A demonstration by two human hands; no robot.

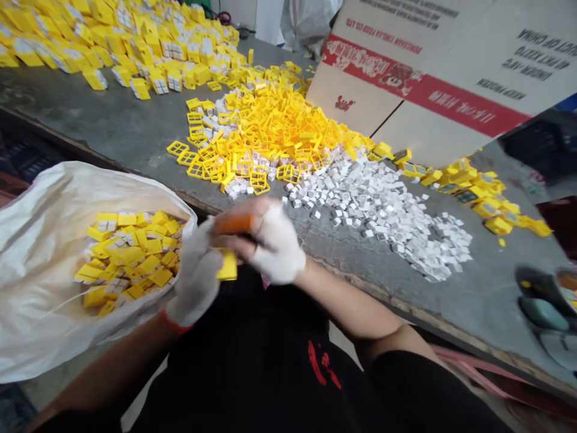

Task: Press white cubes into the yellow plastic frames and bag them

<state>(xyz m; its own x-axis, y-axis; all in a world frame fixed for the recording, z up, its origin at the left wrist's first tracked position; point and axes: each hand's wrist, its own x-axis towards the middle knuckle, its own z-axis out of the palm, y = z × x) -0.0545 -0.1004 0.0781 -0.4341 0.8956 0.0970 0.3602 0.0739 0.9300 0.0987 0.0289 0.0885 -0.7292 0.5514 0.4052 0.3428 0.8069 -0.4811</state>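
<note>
My left hand (195, 273), in a whitish glove with a red cuff edge, is closed on a small yellow plastic block (227, 265). My right hand (280, 248), in a white glove with bare fingertips, meets it, its fingers curled and blurred. A bright orange piece (235, 225) shows at the right fingers; I cannot tell whether it is held or worn. On the table just beyond lie a heap of yellow window-like frames (279, 120) and a spread of small white caps (383, 198). Left of my hands, a white sack (67, 186) holds yellow blocks with white caps (139, 252).
A large pile of yellow-and-white blocks (148, 42) covers the far left of the grey table (135, 126). A big carton (433, 72) stands at the back right, with more yellow pieces (491, 192) beside it. Dark containers (543, 307) sit at the right edge.
</note>
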